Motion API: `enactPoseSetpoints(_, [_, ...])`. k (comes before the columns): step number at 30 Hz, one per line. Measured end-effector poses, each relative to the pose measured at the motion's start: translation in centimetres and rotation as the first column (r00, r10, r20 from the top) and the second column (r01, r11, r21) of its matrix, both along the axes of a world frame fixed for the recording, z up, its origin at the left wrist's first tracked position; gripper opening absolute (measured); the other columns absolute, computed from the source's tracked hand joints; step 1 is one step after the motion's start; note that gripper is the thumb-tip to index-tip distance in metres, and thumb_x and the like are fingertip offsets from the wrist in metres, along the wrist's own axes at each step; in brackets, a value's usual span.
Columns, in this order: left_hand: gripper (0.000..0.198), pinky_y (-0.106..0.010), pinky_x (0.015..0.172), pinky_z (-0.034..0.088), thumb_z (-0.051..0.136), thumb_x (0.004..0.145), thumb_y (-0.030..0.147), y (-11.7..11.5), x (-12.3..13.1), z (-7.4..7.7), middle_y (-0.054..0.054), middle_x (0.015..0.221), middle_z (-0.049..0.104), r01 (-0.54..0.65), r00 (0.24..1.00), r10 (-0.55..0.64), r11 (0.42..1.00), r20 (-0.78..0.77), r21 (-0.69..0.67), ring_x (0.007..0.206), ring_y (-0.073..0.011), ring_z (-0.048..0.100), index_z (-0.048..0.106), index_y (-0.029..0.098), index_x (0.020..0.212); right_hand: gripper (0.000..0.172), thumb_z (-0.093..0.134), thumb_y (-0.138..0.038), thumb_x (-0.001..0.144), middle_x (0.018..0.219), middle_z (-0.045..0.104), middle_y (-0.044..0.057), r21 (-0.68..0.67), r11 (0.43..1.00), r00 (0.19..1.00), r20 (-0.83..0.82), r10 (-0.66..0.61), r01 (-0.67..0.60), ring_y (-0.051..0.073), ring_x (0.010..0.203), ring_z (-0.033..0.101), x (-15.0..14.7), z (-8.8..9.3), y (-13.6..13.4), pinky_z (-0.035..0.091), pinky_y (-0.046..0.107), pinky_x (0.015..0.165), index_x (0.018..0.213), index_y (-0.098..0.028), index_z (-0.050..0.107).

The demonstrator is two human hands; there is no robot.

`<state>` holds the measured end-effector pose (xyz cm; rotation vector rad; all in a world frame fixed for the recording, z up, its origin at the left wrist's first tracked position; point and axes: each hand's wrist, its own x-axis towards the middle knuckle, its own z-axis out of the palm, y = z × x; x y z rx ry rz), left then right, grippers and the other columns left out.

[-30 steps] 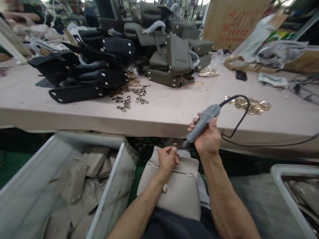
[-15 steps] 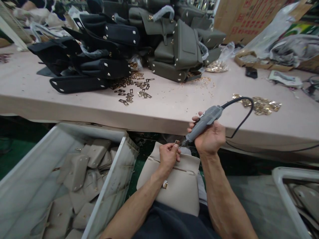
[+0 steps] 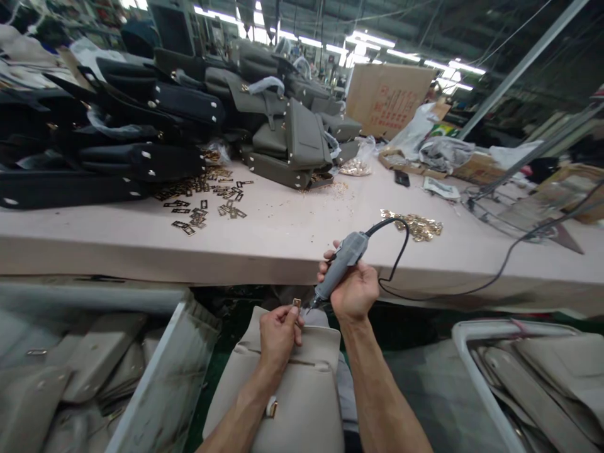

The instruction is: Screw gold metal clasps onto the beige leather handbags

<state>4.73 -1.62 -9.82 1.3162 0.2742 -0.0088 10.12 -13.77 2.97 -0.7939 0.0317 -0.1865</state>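
Note:
My left hand [image 3: 279, 335] pinches a small gold metal plate [image 3: 297, 302] between thumb and fingers, above the flap of a beige handbag [image 3: 302, 390]. The bag lies across my lap, with a gold clasp [image 3: 272, 408] on its front. In my right hand [image 3: 353, 289] is a grey electric screwdriver [image 3: 342, 264], fingers wrapped round its body. Its bit points down and left, close to the plate; whether they touch I cannot tell. A black cable runs from its upper end onto the table.
Black handbags [image 3: 174, 132] and dark green handbags [image 3: 306, 138] are piled on the pink-covered table [image 3: 283, 233]. Gold frames [image 3: 198, 217] and gold plates [image 3: 425, 228] lie loose there. A left bin [image 3: 155, 371] and a right bin [image 3: 465, 333] hold beige bags. A cardboard box [image 3: 387, 94] stands behind.
My view has tilted up and turned right, so everything sits lower and further left. Both hands keep the same grips; the screwdriver stays close to the plate.

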Motion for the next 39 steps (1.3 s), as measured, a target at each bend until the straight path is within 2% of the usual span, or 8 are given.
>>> enactPoseSetpoints(4, [0.036, -0.02, 0.036, 0.031, 0.071, 0.084, 0.046, 0.0, -0.2, 0.0, -0.005, 0.061, 0.07, -0.005, 1.0, 0.005, 1.0, -0.005, 0.003, 0.031, -0.0084, 0.048, 0.073, 0.011, 0.074, 0.048, 0.049, -0.05, 0.083, 0.097, 0.067, 0.008, 0.013, 1.0, 1.0, -0.002, 0.0, 0.0, 0.021, 0.072, 0.061, -0.2, -0.2, -0.1, 0.048, 0.033, 0.057, 0.116, -0.019, 0.065])
enactPoseSetpoints(9, [0.037, -0.02, 0.036, 0.031, 0.072, 0.084, 0.047, -0.1, -0.1, -0.1, -0.005, 0.062, 0.07, 0.012, 1.0, -0.012, 1.0, 0.011, -0.008, 0.031, -0.0075, 0.047, 0.071, 0.012, 0.072, 0.046, 0.05, -0.055, 0.086, 0.087, 0.067, 0.005, -0.042, 0.999, 0.999, 0.016, -0.027, 0.028, 0.018, 0.063, 0.058, -0.1, -0.2, -0.3, 0.045, 0.029, 0.051, 0.113, -0.021, 0.065])
enactPoseSetpoints(14, [0.032, -0.02, 0.034, 0.029, 0.07, 0.083, 0.042, -0.4, -0.4, 0.6, -0.004, 0.061, 0.069, -0.013, 1.0, 0.013, 1.0, -0.016, -0.001, 0.03, -0.0074, 0.046, 0.07, 0.012, 0.071, 0.046, 0.05, -0.058, 0.086, 0.088, 0.068, 0.006, -0.083, 0.996, 0.999, 0.02, -0.043, 0.044, 0.019, 0.064, 0.059, -0.4, -0.6, -0.5, 0.047, 0.03, 0.05, 0.11, -0.021, 0.065])
enactPoseSetpoints(18, [0.031, -0.022, 0.034, 0.031, 0.066, 0.084, 0.039, -0.4, -0.8, 0.6, -0.005, 0.059, 0.069, 0.009, 1.0, -0.008, 1.0, -0.019, 0.008, 0.03, -0.0088, 0.047, 0.071, 0.013, 0.068, 0.053, 0.051, -0.067, 0.085, 0.088, 0.067, 0.006, -0.128, 0.989, 0.997, 0.051, -0.066, 0.072, 0.017, 0.061, 0.057, -0.5, -1.5, 0.3, 0.047, 0.03, 0.051, 0.107, -0.021, 0.064])
enactPoseSetpoints(22, [0.032, -0.021, 0.033, 0.03, 0.064, 0.085, 0.038, -0.1, -1.0, 0.4, -0.005, 0.056, 0.068, 0.015, 0.999, -0.014, 0.999, -0.031, 0.035, 0.03, -0.0087, 0.047, 0.07, 0.013, 0.065, 0.05, 0.058, -0.068, 0.083, 0.083, 0.064, 0.004, -0.169, 0.976, 0.987, 0.1, -0.122, 0.138, 0.014, 0.056, 0.052, -0.3, -2.4, 1.6, 0.045, 0.029, 0.051, 0.1, -0.022, 0.065])
enactPoseSetpoints(26, [0.03, -0.021, 0.033, 0.031, 0.064, 0.085, 0.036, 0.1, -1.0, 0.4, -0.005, 0.056, 0.068, 0.006, 1.0, -0.005, 1.0, -0.028, 0.018, 0.03, -0.0095, 0.048, 0.069, 0.014, 0.065, 0.05, 0.054, -0.07, 0.085, 0.082, 0.063, 0.003, -0.168, 0.97, 0.979, 0.137, -0.155, 0.177, 0.015, 0.057, 0.052, -0.2, -2.7, 2.5, 0.044, 0.029, 0.051, 0.098, -0.023, 0.065])
enactPoseSetpoints(39, [0.032, -0.021, 0.034, 0.03, 0.065, 0.087, 0.037, 0.3, -0.9, 0.3, -0.002, 0.044, 0.059, 0.009, 0.999, -0.008, 1.0, -0.046, 0.026, 0.029, -0.0101, 0.045, 0.069, 0.015, 0.064, 0.041, 0.063, -0.059, 0.085, 0.08, 0.063, 0.003, -0.209, 0.956, 0.97, 0.169, -0.172, 0.206, 0.013, 0.054, 0.054, -0.1, -3.1, 3.3, 0.046, 0.027, 0.049, 0.097, -0.02, 0.065])
